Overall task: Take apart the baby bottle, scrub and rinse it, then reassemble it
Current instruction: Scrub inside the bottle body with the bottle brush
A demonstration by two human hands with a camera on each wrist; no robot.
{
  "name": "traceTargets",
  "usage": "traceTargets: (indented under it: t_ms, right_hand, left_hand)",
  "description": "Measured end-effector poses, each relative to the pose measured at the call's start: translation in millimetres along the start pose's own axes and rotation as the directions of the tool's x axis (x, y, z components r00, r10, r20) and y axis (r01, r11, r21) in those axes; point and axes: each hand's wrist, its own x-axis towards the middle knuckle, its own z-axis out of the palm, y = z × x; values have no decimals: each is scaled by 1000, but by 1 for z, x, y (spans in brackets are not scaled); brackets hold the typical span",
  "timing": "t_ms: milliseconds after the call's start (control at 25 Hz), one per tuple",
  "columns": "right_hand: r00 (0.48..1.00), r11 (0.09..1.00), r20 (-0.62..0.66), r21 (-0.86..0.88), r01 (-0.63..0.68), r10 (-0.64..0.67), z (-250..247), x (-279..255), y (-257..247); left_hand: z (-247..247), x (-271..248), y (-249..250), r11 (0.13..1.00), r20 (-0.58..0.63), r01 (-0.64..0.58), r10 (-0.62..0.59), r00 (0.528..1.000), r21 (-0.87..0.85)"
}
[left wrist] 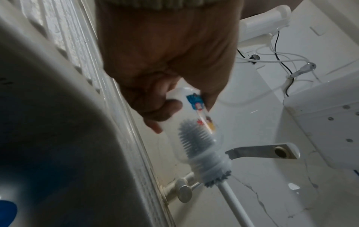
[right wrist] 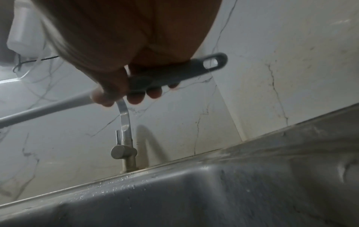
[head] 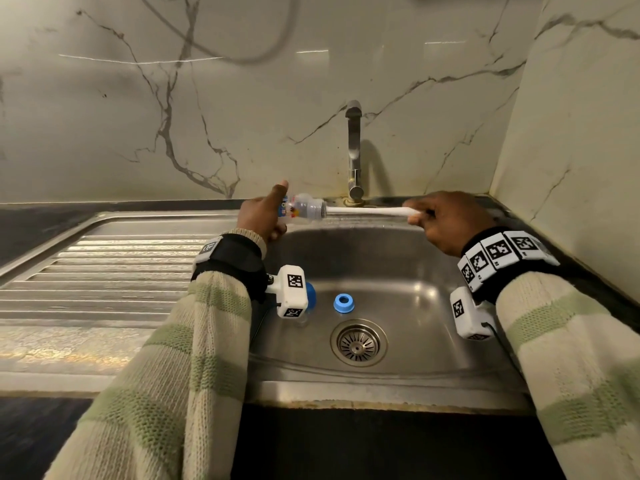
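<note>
My left hand (head: 266, 213) grips the clear baby bottle (head: 304, 210) by its base, lying sideways over the sink's back edge with its mouth to the right. In the left wrist view the bottle (left wrist: 194, 110) shows coloured print, and the grey bristle head of the bottle brush (left wrist: 196, 141) sits inside it. My right hand (head: 446, 220) holds the brush handle (head: 370, 211); the right wrist view shows fingers (right wrist: 136, 98) curled round the grey grip (right wrist: 174, 73). A blue screw ring (head: 343, 303) lies on the sink floor. Another blue part (head: 311, 295) sits half hidden behind my left wrist camera.
The steel sink basin (head: 433, 306) has a drain strainer (head: 358, 342) at its middle. A steel tap (head: 354, 150) rises at the back; no water runs. The ribbed draining board (head: 104, 271) lies left. Marble walls close the back and right corner.
</note>
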Motion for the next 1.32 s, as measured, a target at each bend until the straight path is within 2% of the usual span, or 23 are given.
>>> traceTargets:
  t_ms: [80, 160, 280, 360, 440, 520, 560, 680, 760, 800, 840, 880, 960, 1040, 1080, 1160, 1200, 1240, 1280, 1320]
  right_hand:
    - [993, 993, -98, -106, 49, -59, -6, 2, -1]
    - [991, 991, -115, -123, 48, -63, -9, -2, -7]
    - [993, 999, 115, 31, -37, 33, -3, -4, -10]
    - [977, 992, 206, 102, -77, 54, 3, -1, -7]
    - [960, 972, 266, 184, -144, 91, 5, 0, -5]
    - [930, 927, 344, 289, -237, 130, 5, -2, -4]
    - [930, 927, 346, 293, -233, 124, 7, -3, -2]
    - [974, 975, 218, 196, -101, 57, 5, -2, 4]
    - [995, 985, 93, 164, -48, 33, -1, -4, 2]
    - [1000, 993, 18, 121, -8, 6, -4, -6, 2]
    - [999, 998, -36, 66, 8, -5, -6, -6, 0]
    - [999, 1000, -42, 25, 3, -2, -7, -7, -3]
    - [996, 994, 86, 100, -43, 35, -4, -5, -8]
    - [984, 978, 175, 194, -77, 42, 4, -2, -9]
    - [985, 980, 168, 189, -68, 36, 6, -1, -7]
    - [993, 989, 113, 147, -29, 12, 5, -2, -3]
    - [997, 991, 73, 132, -5, -5, 3, -4, -2]
    - [999, 992, 34, 122, 14, -18, 3, -4, 0]
    - [1000, 995, 18, 99, 6, -7, 2, -3, -1]
    - [998, 995, 57, 103, -15, 9, 1, -2, -3]
  left_hand:
    - [0, -5, 2, 987, -57, 103, -97, 994, 123]
    - [0, -8, 3, 993, -41, 94, -92, 995, 68]
    - [1, -6, 5, 975, 74, -117, 133, 988, -188]
    - [-1, -7, 2, 949, 138, -237, 269, 953, -209]
    - [-3, -8, -2, 943, 231, -258, 304, 924, -210]
    - [-4, -10, -3, 947, 286, -212, 278, 917, -242]
    - [-3, -9, -2, 949, 278, -174, 248, 928, -264]
    - [2, -12, 5, 964, 210, 27, 31, 977, -265]
    - [1, -18, 6, 990, 202, 137, -126, 971, -39]
    - [2, -17, 3, 984, 190, 147, -164, 968, 102]
    - [2, -17, 2, 974, 172, 136, -167, 971, 183]
    - [3, -14, 0, 978, 155, 107, -136, 979, 179]
    - [2, -8, 3, 998, 166, -35, 43, 985, -51]
    - [0, -6, 8, 968, 192, -147, 187, 963, -205]
    - [0, -6, 8, 962, 199, -133, 182, 963, -237]
    - [0, -11, 3, 970, 226, 33, 23, 974, -239]
    - [1, -12, 0, 977, 231, 108, -64, 971, -183]
    - [0, -12, -1, 984, 226, 135, -106, 968, -118]
    - [0, -11, -2, 990, 217, 114, -93, 972, -88]
    - [0, -10, -1, 992, 204, 63, -40, 978, -109]
